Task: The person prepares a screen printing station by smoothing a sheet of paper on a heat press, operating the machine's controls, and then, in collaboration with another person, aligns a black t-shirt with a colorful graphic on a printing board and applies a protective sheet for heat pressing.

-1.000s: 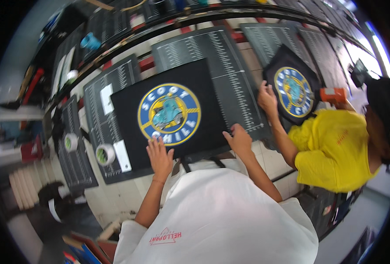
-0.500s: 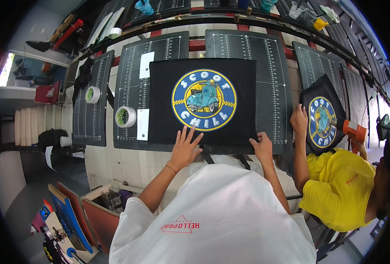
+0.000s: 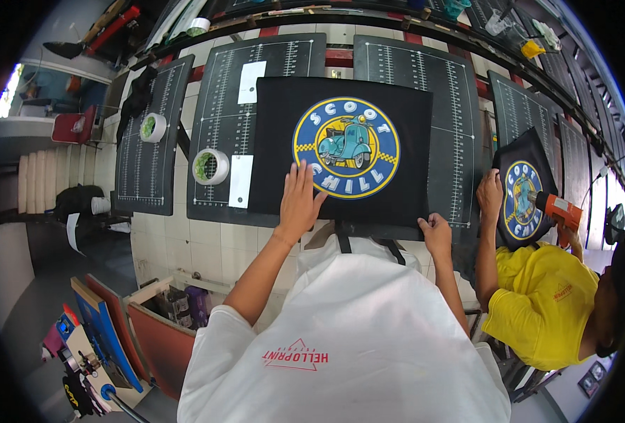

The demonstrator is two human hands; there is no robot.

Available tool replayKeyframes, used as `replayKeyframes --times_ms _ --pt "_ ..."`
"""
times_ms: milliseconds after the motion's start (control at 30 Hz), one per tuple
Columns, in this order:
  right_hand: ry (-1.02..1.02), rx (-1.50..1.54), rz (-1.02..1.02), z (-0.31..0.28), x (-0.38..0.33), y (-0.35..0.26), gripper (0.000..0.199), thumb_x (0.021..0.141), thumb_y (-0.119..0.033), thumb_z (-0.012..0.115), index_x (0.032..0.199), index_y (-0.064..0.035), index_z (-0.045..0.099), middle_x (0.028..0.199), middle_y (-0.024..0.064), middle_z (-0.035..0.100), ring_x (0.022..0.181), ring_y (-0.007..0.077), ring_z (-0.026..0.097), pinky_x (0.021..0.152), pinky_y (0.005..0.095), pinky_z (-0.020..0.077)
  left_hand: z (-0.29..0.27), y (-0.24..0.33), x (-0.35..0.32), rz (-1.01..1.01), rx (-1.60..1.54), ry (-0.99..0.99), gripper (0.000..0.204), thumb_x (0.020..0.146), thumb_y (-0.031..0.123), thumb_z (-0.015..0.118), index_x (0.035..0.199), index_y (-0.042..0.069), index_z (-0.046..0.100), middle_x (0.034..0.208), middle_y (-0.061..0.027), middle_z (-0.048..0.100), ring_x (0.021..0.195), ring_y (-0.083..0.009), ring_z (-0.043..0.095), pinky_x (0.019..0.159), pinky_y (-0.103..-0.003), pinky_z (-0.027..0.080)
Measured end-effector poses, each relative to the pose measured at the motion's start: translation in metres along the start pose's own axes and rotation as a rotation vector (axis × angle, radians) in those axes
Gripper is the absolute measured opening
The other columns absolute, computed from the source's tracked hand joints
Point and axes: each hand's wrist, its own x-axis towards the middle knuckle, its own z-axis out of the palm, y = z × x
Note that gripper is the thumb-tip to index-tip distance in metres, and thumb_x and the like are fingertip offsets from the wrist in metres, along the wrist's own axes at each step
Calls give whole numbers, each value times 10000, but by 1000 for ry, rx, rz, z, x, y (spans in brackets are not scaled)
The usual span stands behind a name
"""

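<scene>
A black cloth piece (image 3: 274, 141) lies spread across two dark printing boards, bearing a round blue and yellow print (image 3: 346, 148) with a teal scooter in its middle. My left hand (image 3: 300, 201) rests flat and open on it, fingers stretched out, their tips over the print's lower left edge. At the near right corner my right hand (image 3: 436, 233) pinches the cloth's edge between thumb and fingers. Two black straps (image 3: 344, 238) show below the near edge, by my waist; where they join is hidden.
Beside the cloth's left edge are white paper pieces (image 3: 240, 181) and a tape roll (image 3: 210, 167); another roll (image 3: 153, 127) sits farther left. Close on my right, a co-worker in yellow (image 3: 538, 303) holds a similar printed cloth (image 3: 522, 194) and an orange heat gun (image 3: 561, 210).
My left hand has slid up from below the print onto its lower left edge, its spread fingers drawing closer together. My right hand stays at the corner. The whole view has shifted a little.
</scene>
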Motion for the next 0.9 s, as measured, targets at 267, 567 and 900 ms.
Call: replayKeyframes --times_ms 267,567,900 --pt "39 71 5 3 -3 3 345 833 -225 728 717 -9 486 584 80 468 562 180 436 554 359 386 15 -13 -14 12 46 -80 754 981 465 479 1472 -68 271 1543 -277 254 1443 -437 225 1167 -522 197" --pt "74 77 18 3 -7 -3 325 839 -226 728 753 -11 501 596 75 455 581 169 423 566 354 390 27 -43 74 36 144 122 727 958 436 528 1434 -78 337 1523 -264 299 1416 -460 261 1157 -545 214" --pt "75 113 52 3 -8 -5 323 842 -219 724 748 -17 490 589 72 447 576 166 412 562 343 386 66 49 139 274 44 48 718 950 451 523 1419 -72 376 1512 -251 328 1410 -452 268 1158 -534 217"
